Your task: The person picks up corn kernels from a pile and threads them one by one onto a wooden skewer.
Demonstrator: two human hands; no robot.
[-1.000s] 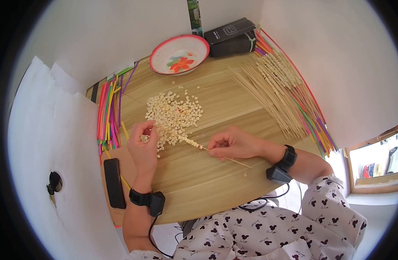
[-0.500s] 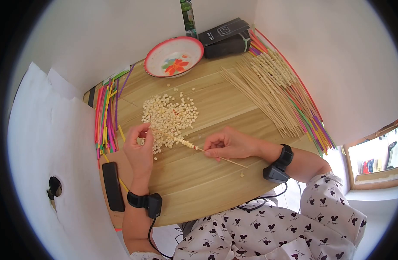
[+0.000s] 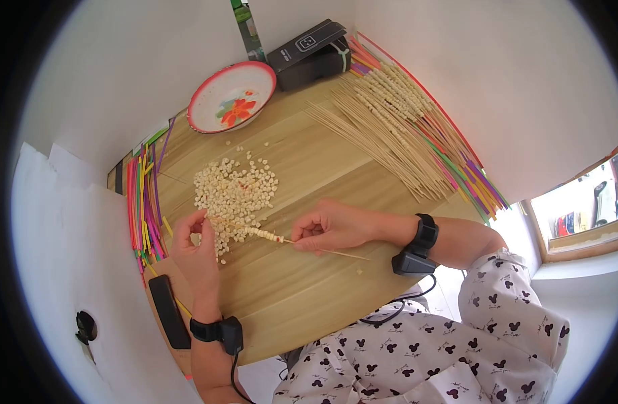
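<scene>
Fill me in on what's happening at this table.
A person is threading small pale beads onto a thin wooden skewer. The right hand pinches the skewer partway along; the left hand is at its tip, beside the loose bead pile. A short run of beads already sits on the stick. More skewers, coloured sticks and a floral bowl lie around the table.
</scene>
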